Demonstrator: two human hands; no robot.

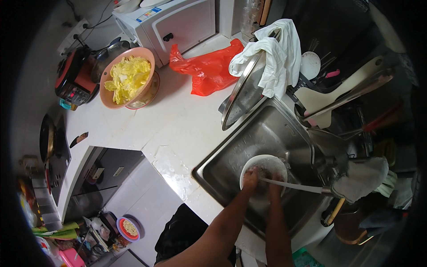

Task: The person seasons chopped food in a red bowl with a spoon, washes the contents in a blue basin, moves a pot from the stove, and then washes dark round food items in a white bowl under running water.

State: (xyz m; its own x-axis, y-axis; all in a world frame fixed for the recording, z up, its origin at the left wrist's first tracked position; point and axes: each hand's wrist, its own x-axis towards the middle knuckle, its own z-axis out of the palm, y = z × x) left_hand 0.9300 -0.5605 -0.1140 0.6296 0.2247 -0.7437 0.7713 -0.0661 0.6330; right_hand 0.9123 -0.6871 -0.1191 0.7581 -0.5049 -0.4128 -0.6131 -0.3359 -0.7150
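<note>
A white bowl (246, 166) stands in the stainless steel sink (233, 150) under a stream of running water (290, 185) from the faucet. Both hands are inside the bowl, in splashing water. My left hand (251, 179) is at the bowl's left side, its fingers bent. My right hand (275, 183) is at the right side, partly behind the stream. Water and foam blur what lies between them, so whether either hand grips something cannot be told.
Beside the sink lean a glass pot lid (245, 91) and a white cloth (283, 56). A red plastic bag (213, 70), a pink colander (150, 58) of cabbage leaves, a rice cooker (75, 76) and a knife (79, 139) are on the counter. Utensils (337, 96) jut out behind the sink.
</note>
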